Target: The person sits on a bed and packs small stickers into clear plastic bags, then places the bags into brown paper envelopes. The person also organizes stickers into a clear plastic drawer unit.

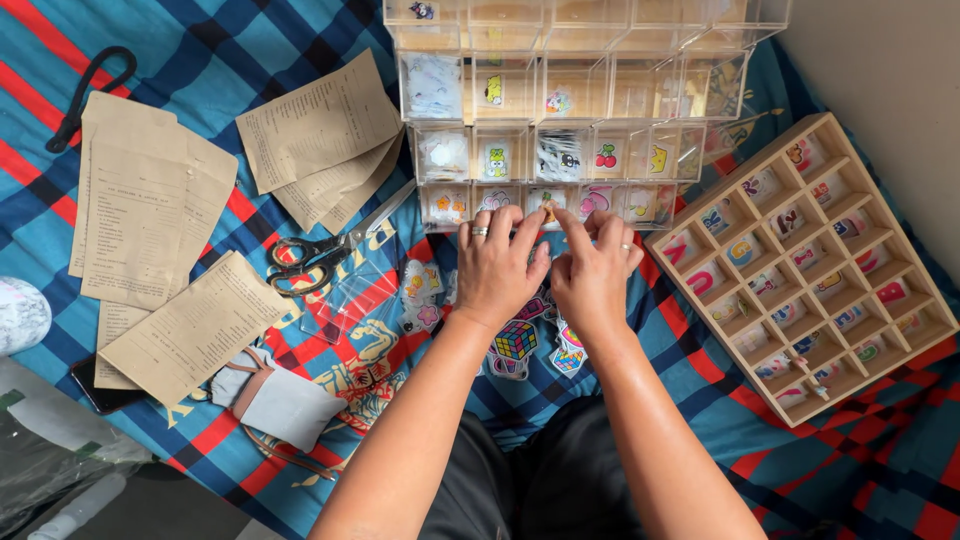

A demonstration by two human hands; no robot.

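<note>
Together, left hand (497, 262) and right hand (592, 268) pinch a small colourful sticker (548, 212) at the clear plastic compartment organiser (560, 120), over a blue-and-red plaid blanket (200, 40) beside a pale wall (880, 70)

Blue/red plaid cloth (200, 40), prob. a bed. On it: clear tiered sticker organiser (560, 110) top centre, wooden compartment tray (935, 325) at right, brown printed papers (150, 210) + scissors (310, 258) left, loose stickers (515, 340) centre, black cord (90, 90) far left.
</note>
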